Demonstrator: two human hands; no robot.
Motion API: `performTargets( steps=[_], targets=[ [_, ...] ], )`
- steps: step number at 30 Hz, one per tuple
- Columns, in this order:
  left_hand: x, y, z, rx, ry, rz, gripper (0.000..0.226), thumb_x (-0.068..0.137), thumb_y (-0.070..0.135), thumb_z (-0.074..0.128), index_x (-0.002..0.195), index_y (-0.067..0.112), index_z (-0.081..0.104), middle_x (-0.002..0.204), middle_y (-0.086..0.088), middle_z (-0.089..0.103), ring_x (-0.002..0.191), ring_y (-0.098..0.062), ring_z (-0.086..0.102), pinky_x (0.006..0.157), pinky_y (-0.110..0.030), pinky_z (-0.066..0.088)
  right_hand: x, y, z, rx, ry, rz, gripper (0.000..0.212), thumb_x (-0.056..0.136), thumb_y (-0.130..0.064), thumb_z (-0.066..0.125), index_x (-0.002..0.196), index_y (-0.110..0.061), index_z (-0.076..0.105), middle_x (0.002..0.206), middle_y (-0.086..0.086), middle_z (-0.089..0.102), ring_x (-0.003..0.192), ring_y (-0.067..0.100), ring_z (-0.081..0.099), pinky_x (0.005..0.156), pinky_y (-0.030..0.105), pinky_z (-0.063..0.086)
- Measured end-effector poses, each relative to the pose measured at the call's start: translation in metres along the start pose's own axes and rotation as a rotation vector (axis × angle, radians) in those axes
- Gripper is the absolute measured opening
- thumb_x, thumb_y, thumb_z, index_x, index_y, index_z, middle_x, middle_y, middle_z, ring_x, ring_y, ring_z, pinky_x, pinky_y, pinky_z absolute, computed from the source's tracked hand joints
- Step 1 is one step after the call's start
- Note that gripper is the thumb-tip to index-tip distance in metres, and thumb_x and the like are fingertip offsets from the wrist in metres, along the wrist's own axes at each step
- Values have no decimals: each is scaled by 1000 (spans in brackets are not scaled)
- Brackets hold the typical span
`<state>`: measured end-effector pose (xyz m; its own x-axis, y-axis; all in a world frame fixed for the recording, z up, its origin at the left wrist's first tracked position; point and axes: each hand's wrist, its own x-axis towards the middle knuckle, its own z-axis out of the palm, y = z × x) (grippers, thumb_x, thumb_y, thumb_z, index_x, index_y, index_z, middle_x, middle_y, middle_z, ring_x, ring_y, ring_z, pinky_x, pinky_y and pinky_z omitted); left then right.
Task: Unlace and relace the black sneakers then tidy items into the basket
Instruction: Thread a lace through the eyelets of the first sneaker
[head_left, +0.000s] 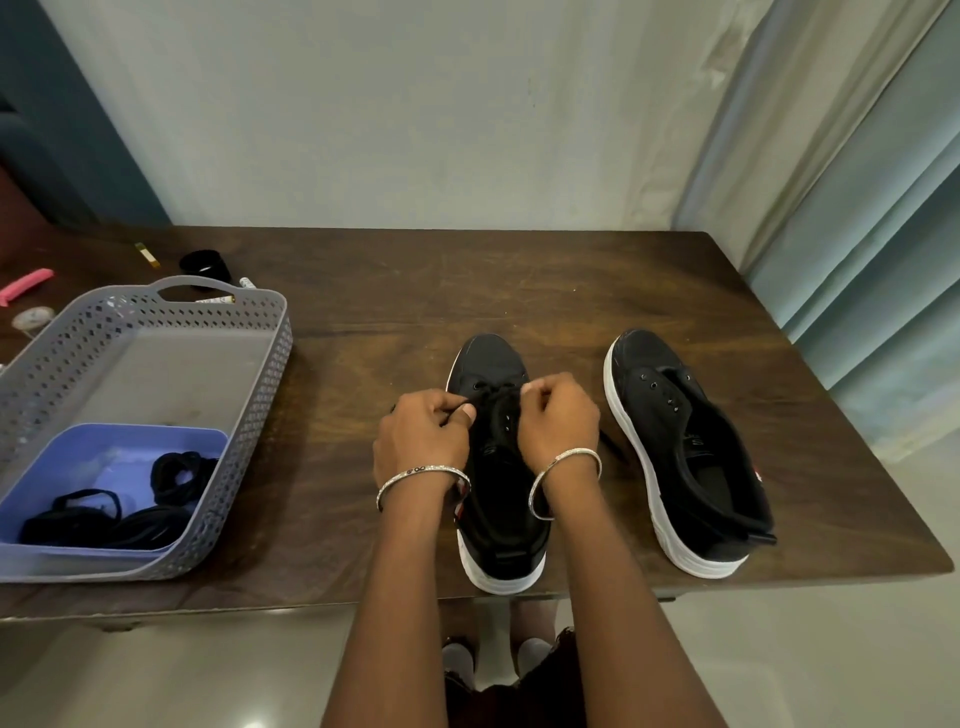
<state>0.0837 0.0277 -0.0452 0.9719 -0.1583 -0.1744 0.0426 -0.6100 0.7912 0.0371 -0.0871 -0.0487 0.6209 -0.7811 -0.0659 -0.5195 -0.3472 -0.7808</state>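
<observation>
Relacing, apparently: left hand (423, 434) and right hand (558, 421) pinch the lace (501, 397) taut across the centre sneaker (488, 358); outer sneaker (685, 457) laceless.

Both hands (423, 434) (558, 418) pinching lace on left sneaker (498, 519), unlaced sneaker (685, 457) beside, basket (260, 384) left

The basket (270, 374) stands on the left part of the table (389, 322). A tray (104, 447) sits in the basket's near end, with spare laces (130, 519) in it. A jar (205, 265) and a marker (247, 283) lie behind the basket. To the right of the basket stand the left sneaker (493, 358) and the right sneaker (691, 457), apart, toes away. The left grip (421, 436) and right grip (558, 415) pinch the lace (501, 397) on the left sneaker.
</observation>
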Motion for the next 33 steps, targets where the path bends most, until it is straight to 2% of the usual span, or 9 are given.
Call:
performTargets(
  steps=[3,5,7,10,14,22,26,29,33],
  targets=[
    [1,-1,0,-21,-7,-12,7,88,36,71,93,35,76,93,11,76,96,-17,69,86,-33,53,5,12,4,299,28,228,28,92,-18,59,66,-19,66,82,13,75,90,37,71,90,51,56],
    [1,-2,-1,-28,-11,-12,7,88,36,71,93,34,76,92,12,76,95,-16,70,87,-34,53,7,17,4,327,44,221,19,84,-20,62,65,-22,66,73,5,74,84,34,71,85,52,58],
    [1,-1,-1,-18,-13,-13,8,88,36,71,94,34,76,91,11,76,95,-17,69,85,-32,52,2,7,-4,324,77,123,8,82,-18,66,78,-25,66,73,-3,70,79,24,69,82,48,59],
    [0,0,-2,-2,-11,-23,10,88,37,71,96,34,76,93,10,77,97,-18,69,78,-28,46,-4,-4,-14,247,107,-158,21,82,-11,69,96,-26,66,76,-6,63,69,14,62,71,39,55],
    [0,2,-3,16,-21,-14,12,89,35,70,98,33,77,93,9,77,95,-17,69,73,-27,43,-13,-12,-10,-128,-94,-364,20,84,-20,70,103,-26,69,92,-6,58,80,12,58,72,29,47],
    [1,1,-4,-2,-35,-21,10,89,36,71,95,33,77,92,10,77,94,-17,69,74,-28,44,-14,-10,1,-176,-47,-220,13,97,-26,65,87,-17,64,90,-1,66,86,14,60,71,28,40],
    [2,-3,-2,-37,-37,-38,8,87,38,72,93,35,76,89,12,76,94,-18,69,82,-31,51,-4,-5,0,367,-11,184,16,99,-27,63,87,-16,65,88,4,70,81,17,62,79,36,54],
    [3,-4,-2,-50,-40,-36,8,87,38,72,94,35,76,89,13,76,93,-17,69,87,-34,53,0,0,-7,748,-1,481,21,101,-18,59,80,-17,62,67,4,58,53,10,48,51,23,47],
    [4,-5,-2,-43,-36,-36,9,86,39,73,94,35,76,91,13,76,94,-17,70,88,-35,53,0,4,-11,567,63,310,19,88,-12,71,96,-27,63,77,-1,62,64,13,57,63,31,52]
  ],
)
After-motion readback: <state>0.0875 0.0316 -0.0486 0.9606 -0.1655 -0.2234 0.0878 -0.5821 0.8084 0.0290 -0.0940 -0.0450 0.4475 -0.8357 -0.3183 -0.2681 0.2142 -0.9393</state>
